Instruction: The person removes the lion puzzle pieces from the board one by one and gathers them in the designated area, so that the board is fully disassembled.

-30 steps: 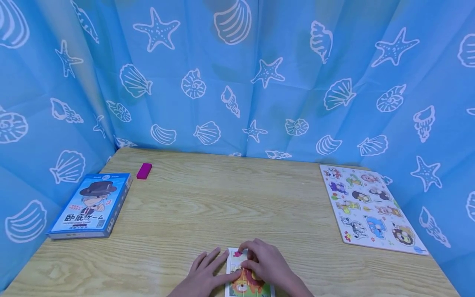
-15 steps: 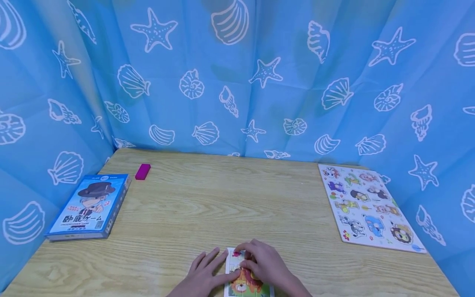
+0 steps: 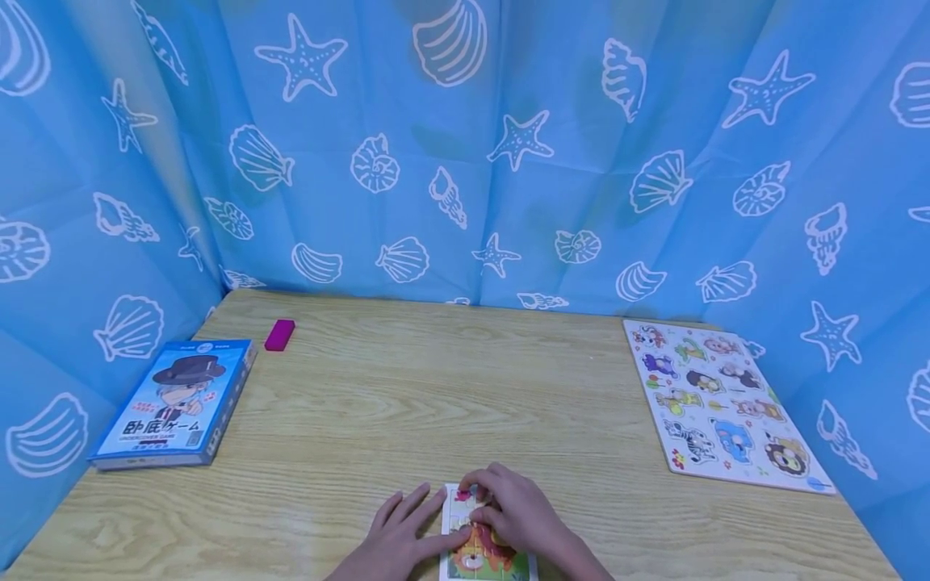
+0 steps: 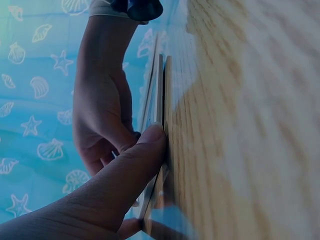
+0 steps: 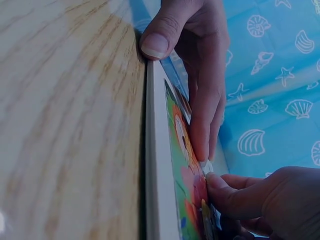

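Observation:
A small jigsaw puzzle [image 3: 475,565] with a white frame and an orange animal picture lies at the table's near edge. My left hand [image 3: 407,532] is spread flat at its left side, with the thumb reaching onto the picture. My right hand [image 3: 516,512] bends over the puzzle's upper right, its thumb and index finger pinching a puzzle piece mostly hidden by the fingers. In the left wrist view the left thumb [image 4: 135,160] lies along the board's edge. The right wrist view shows the right fingers [image 5: 250,197] close to those of the left hand.
A blue game box [image 3: 174,399] stands flat at the left, near a magenta block [image 3: 280,335]. At the right lies a white animal puzzle board [image 3: 726,407]. A blue shell-patterned curtain [image 3: 465,145] encloses the wooden table [image 3: 436,387] at the back and sides.
The head view has shifted slightly. Both hands keep nearly the same pose on the puzzle, with at most tiny finger movements.

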Tool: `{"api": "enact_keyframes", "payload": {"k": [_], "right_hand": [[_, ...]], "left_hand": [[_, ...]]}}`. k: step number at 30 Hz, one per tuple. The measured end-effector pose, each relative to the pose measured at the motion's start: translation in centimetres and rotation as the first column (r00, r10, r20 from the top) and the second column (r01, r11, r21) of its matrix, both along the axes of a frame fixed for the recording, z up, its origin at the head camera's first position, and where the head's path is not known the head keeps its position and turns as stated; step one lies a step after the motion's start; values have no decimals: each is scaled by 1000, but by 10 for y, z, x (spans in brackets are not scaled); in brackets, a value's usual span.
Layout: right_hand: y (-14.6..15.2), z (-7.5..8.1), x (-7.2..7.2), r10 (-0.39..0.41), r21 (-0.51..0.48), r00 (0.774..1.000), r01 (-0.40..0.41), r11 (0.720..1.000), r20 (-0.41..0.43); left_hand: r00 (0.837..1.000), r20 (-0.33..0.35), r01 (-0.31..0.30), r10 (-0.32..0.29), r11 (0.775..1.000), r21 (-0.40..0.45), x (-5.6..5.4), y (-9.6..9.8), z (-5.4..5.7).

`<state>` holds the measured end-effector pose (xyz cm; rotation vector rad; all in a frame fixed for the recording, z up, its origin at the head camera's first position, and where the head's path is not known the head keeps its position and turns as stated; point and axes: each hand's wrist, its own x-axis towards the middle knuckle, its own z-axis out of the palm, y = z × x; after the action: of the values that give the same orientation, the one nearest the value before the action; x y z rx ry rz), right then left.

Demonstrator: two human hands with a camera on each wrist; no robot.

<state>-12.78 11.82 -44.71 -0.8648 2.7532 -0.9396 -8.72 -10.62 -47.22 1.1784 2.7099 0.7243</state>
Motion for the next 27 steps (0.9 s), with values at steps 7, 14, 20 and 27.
{"api": "enact_keyframes", "payload": {"k": [7, 14, 20, 27], "right_hand": [[0, -1, 0, -11, 0, 1000, 11, 1000, -7], [0, -1, 1, -18, -2, 1000, 18, 1000, 1], [0, -2, 2, -20, -13, 1000, 20, 1000, 3], [0, -1, 2, -39, -23, 999, 39, 999, 18]], "left_hand": [[1000, 17, -11, 12, 1000, -10, 0, 0, 1], [1000, 17, -16, 16, 1000, -25, 1, 1, 2], [1000, 24, -9, 9, 1000, -5, 1, 0, 1], [999, 45, 0, 0, 1000, 13, 1, 0, 2]]}}
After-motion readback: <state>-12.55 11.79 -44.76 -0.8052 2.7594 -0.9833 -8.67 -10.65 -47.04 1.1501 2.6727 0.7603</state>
